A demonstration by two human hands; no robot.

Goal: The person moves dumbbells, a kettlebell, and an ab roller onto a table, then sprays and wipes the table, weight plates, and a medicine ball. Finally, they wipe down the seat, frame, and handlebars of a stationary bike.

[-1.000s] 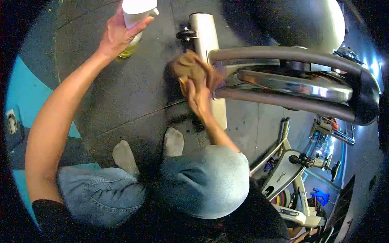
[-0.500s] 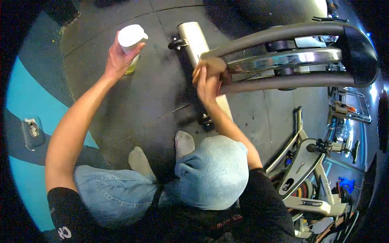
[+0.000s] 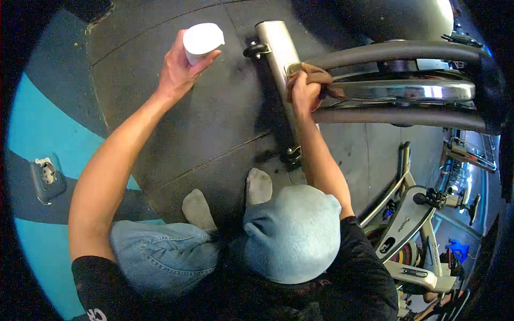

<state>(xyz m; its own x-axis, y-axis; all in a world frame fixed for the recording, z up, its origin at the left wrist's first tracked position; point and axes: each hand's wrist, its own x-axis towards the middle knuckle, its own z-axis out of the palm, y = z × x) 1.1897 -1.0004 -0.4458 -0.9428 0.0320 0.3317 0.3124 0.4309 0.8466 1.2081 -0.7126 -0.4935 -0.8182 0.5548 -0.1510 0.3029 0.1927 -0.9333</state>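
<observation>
My left hand [image 3: 179,72] is wrapped round a white-topped bottle [image 3: 203,41], held above the floor and apart from the machine; its lower part is hidden from view. Bunched in my right hand [image 3: 305,97] is a brown cloth [image 3: 317,75]. That hand presses the cloth against the exercise bike's frame, where the silvery base bar [image 3: 279,47] meets the curved grey tubes [image 3: 396,52] and the shiny flywheel rim [image 3: 407,91]. The fingertips are partly covered by the cloth.
A small wheel [image 3: 256,50] sticks out from the base bar. Another exercise bike [image 3: 407,230] stands at the lower right. A grey case-like object [image 3: 48,179] lies at left on the blue-and-dark floor. My sock-covered feet [image 3: 259,186] are below the bar.
The view has shifted, so most things appear further right. My right hand has moved a little over the frame with the cloth. The bottle is tilted differently, and its yellowish bottom no longer shows.
</observation>
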